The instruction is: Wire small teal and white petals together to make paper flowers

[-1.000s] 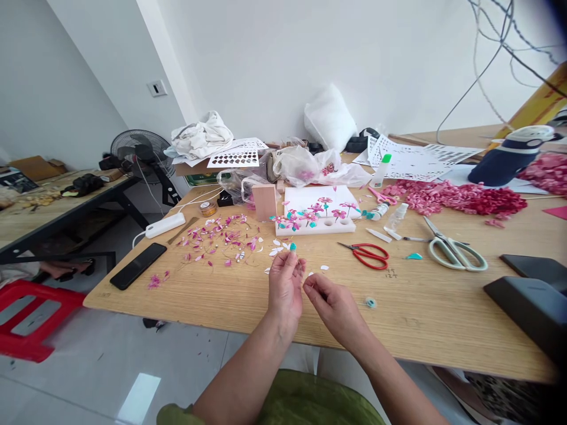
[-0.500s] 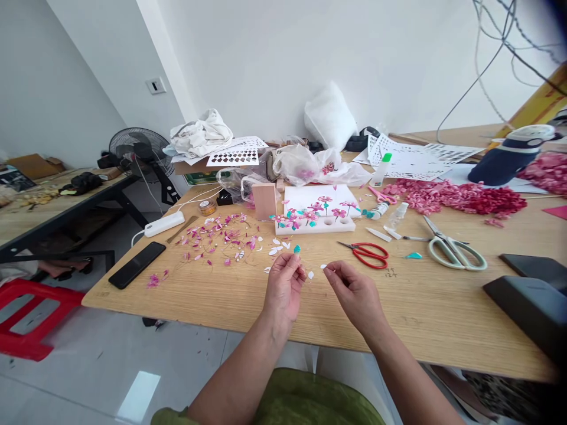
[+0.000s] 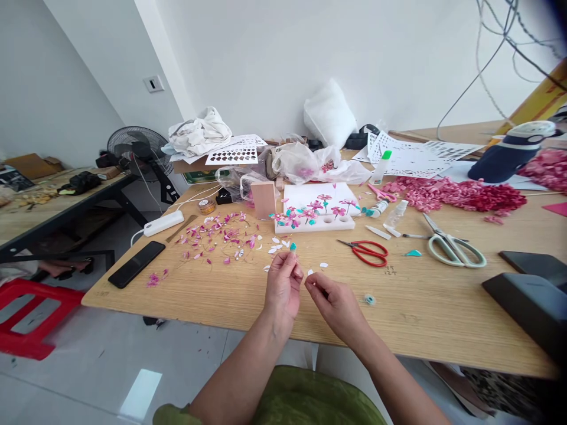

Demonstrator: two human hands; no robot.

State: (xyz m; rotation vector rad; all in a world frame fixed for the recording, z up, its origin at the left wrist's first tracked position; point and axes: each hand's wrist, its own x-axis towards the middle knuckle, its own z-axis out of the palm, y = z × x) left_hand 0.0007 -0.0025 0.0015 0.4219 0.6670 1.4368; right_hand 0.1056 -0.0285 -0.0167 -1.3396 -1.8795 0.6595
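Note:
Between the thumb and finger of my left hand (image 3: 283, 282) a small teal leaf-shaped piece (image 3: 293, 247) stands upright. My right hand (image 3: 334, 301) is closed in a pinch just to its right; whatever its fingertips hold is too small to make out. White petal-shaped pieces (image 3: 323, 265) lie just beyond my fingers. A tiny teal spool (image 3: 369, 300) rests on the table right of my right hand. Pink-and-teal flowers on wires (image 3: 315, 205) stand in a white foam block (image 3: 314, 227) behind my hands.
Red-handled scissors (image 3: 370, 252) and larger pale-green scissors (image 3: 456, 251) lie to the right, near a clear bottle (image 3: 396, 218). Loose pink petals (image 3: 221, 236) and a phone (image 3: 137, 264) are on the left. A dark blue bottle (image 3: 505, 156) stands at the far right.
My right hand has moved left and slightly down, closer to my left hand. The spool now shows on the table. My left hand with the teal piece has shifted slightly left.

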